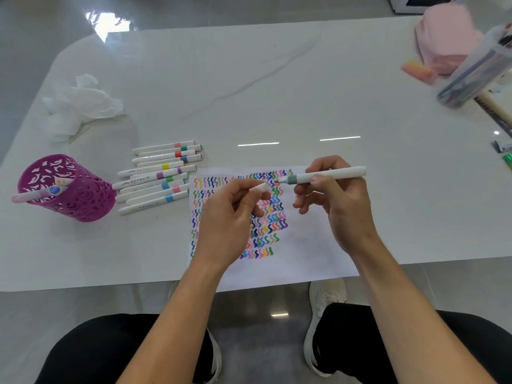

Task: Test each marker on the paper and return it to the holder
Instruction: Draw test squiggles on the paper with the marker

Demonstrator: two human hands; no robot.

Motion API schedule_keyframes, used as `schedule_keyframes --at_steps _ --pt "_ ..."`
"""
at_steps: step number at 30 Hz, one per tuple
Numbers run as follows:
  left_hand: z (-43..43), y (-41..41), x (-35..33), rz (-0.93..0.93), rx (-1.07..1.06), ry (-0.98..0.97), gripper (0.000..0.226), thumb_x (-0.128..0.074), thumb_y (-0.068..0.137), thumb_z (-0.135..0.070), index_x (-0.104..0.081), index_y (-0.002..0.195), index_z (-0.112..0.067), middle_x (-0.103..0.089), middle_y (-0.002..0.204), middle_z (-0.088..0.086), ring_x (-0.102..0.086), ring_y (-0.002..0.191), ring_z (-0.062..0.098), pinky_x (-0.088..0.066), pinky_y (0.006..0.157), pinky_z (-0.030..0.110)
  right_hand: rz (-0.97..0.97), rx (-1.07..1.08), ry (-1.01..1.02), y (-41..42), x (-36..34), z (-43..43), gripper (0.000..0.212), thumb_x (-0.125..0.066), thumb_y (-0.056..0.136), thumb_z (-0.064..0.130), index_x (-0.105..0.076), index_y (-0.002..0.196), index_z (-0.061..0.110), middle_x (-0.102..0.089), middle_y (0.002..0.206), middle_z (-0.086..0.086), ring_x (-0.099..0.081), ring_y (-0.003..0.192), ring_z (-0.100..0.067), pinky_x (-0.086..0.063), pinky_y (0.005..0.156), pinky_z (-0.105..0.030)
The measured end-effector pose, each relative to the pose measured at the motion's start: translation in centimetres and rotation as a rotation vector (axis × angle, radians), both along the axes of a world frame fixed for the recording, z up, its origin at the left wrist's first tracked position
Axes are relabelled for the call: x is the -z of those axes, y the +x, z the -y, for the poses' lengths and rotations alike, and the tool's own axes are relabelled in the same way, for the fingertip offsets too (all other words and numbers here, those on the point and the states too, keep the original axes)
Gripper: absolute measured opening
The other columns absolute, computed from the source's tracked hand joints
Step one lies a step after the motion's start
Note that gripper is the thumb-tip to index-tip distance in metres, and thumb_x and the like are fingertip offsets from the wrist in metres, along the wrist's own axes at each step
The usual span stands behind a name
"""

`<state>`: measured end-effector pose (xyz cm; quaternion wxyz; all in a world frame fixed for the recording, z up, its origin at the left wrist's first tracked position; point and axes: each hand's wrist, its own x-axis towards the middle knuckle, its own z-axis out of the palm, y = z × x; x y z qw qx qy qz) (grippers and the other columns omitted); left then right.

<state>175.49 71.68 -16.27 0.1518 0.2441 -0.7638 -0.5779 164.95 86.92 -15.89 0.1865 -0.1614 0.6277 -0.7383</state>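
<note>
My right hand (336, 200) grips a white marker (321, 176) with a grey-green band, uncapped, its tip pointing left above the paper (304, 253). My left hand (230, 217) pinches the marker's white cap (261, 187) just left of the tip, a small gap between them. The paper lies at the table's near edge, covered with rows of coloured squiggles. Several capped white markers (158, 177) lie in a pile left of the paper. A purple perforated holder (69, 189) stands at the far left with three markers in it.
Crumpled white tissue (80, 103) lies at the back left. A pink cloth (448, 37), a clear tube of pens (476, 70) and small items sit at the right edge. My knees and white shoes show below the table's near edge.
</note>
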Motion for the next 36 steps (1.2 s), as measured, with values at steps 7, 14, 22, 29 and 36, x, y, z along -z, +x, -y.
schedule_keyframes --at_steps 7,14,22,29,36 --pt "-0.3 -0.1 0.1 0.017 0.05 -0.069 0.015 -0.061 0.099 -0.023 -0.067 0.109 -0.031 -0.072 0.085 -0.026 -0.069 0.073 0.001 -0.052 0.06 0.009 -0.028 -0.044 0.046 0.2 0.4 0.3 0.006 -0.056 0.09 0.009 -0.062 0.091 0.01 -0.071 0.074 -0.013 -0.068 0.058 -0.028 -0.055 0.052 -0.034" --pt "-0.3 -0.2 0.2 0.02 0.059 -0.111 0.013 -0.061 0.099 -0.026 -0.067 0.109 -0.031 -0.072 0.084 -0.024 -0.07 0.076 -0.001 -0.052 0.065 0.008 -0.01 -0.081 0.076 0.3 0.8 0.5 0.009 -0.059 0.092 0.011 -0.063 0.097 0.004 -0.073 0.077 -0.014 -0.07 0.064 -0.029 -0.056 0.056 -0.033" --pt "-0.3 -0.1 -0.2 -0.013 0.074 -0.059 0.013 -0.061 0.1 -0.022 -0.067 0.104 -0.032 -0.071 0.082 -0.017 -0.069 0.074 0.006 -0.055 0.066 0.014 0.04 -0.057 0.046 0.6 0.7 0.8 0.019 -0.06 0.097 0.023 -0.066 0.098 0.005 -0.076 0.082 -0.015 -0.074 0.068 -0.034 -0.06 0.063 -0.037" --pt "-0.2 0.2 -0.6 -0.063 0.049 -0.031 0.019 -0.062 0.098 -0.018 -0.067 0.099 -0.037 -0.071 0.078 -0.013 -0.067 0.067 0.005 -0.055 0.063 0.015 0.085 -0.075 -0.004 0.8 0.6 0.9 0.02 -0.061 0.099 0.022 -0.067 0.099 0.003 -0.076 0.083 -0.017 -0.074 0.071 -0.035 -0.059 0.066 -0.036" --pt "-0.3 0.5 -0.4 -0.039 0.012 -0.064 0.016 -0.064 0.097 -0.017 -0.069 0.101 -0.031 -0.07 0.073 -0.011 -0.066 0.066 0.005 -0.058 0.063 0.021 0.116 -0.098 -0.033 1.2 1.3 1.0 0.019 -0.059 0.1 0.019 -0.068 0.099 0.003 -0.076 0.084 -0.019 -0.076 0.075 -0.036 -0.061 0.069 -0.036"
